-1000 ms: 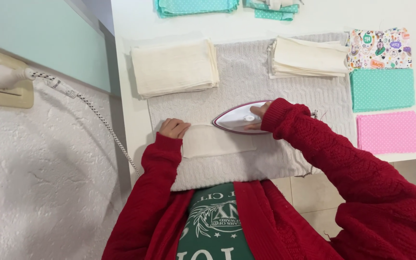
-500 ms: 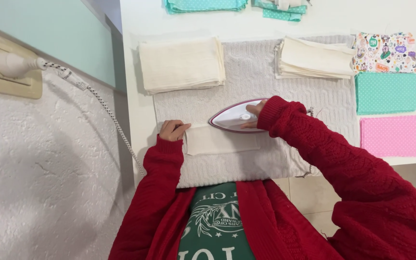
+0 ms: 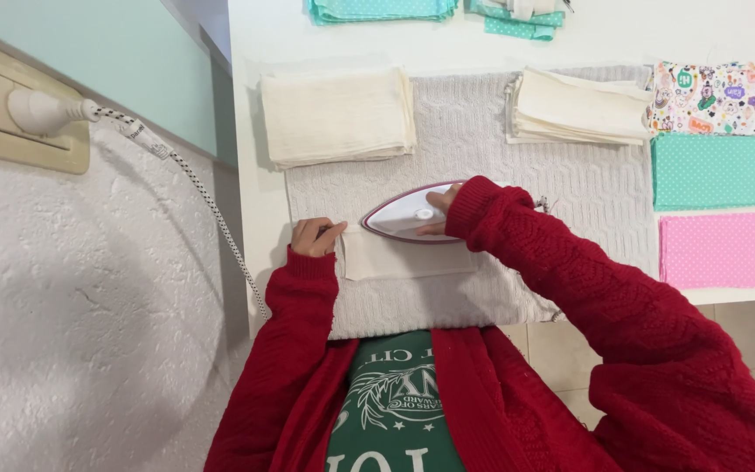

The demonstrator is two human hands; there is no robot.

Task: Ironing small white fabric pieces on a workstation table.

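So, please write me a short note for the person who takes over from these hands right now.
Left hand: pins the left edge of the cream cloth piece flat on the grey knitted mat.
Right hand: grips the iron, which sits on the upper edge of that piece.
Around: one cream stack at upper left of the mat, another cream stack at upper right; patterned, teal and pink squares to the right.
Done: cannot tell which stack is pressed.
Left: the piece under the iron looks only partly covered.
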